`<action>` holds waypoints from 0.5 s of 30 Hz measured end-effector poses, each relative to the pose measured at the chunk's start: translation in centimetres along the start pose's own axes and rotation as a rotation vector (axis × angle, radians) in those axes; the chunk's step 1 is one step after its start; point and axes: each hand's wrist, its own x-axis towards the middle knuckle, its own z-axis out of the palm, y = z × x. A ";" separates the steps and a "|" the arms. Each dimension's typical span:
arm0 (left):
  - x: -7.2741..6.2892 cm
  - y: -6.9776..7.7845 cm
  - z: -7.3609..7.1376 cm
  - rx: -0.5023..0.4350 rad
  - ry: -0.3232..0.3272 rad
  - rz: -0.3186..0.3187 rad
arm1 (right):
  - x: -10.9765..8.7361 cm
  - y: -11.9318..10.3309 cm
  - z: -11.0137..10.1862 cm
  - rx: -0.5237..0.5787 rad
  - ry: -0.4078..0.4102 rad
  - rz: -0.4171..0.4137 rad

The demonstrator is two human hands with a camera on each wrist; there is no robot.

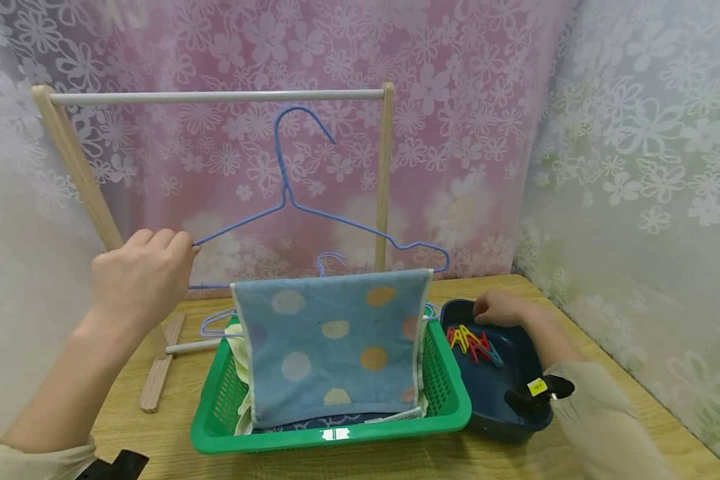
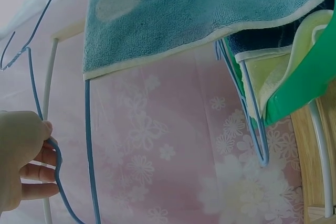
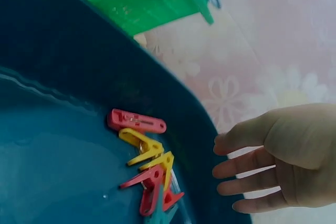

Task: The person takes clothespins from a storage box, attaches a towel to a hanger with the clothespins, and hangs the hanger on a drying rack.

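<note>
My left hand [image 1: 150,267] grips a blue wire hanger [image 1: 336,219] by its left shoulder and holds it up in front of the rack. Over the hanger's lower bar hangs a light blue towel [image 1: 336,347] with pale and orange dots. In the left wrist view, the thumb and fingers curl round the hanger wire [image 2: 58,174]. My right hand [image 1: 504,310] is over the far end of a dark blue bin [image 1: 498,393], with fingers spread and nothing held. Red, yellow and teal clothespins [image 3: 152,174] lie in the bin, a short way from the fingertips.
Behind the towel, a green basket [image 1: 330,440] holds folded cloths and more blue hangers [image 1: 331,257]. A wooden rack with a white rod [image 1: 216,97] stands behind it on the wooden table [image 1: 126,433]. Flowered curtains [image 1: 456,100] close off the back and right side.
</note>
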 end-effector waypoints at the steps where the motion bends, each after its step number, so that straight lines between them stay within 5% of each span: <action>1: 0.0 0.0 0.0 0.001 0.000 0.001 | 0.1 0.3 0.1 0.001 -0.006 0.007; 15: -0.2 0.2 0.1 -0.003 0.002 0.003 | 1.9 2.2 2.8 0.012 -0.031 0.153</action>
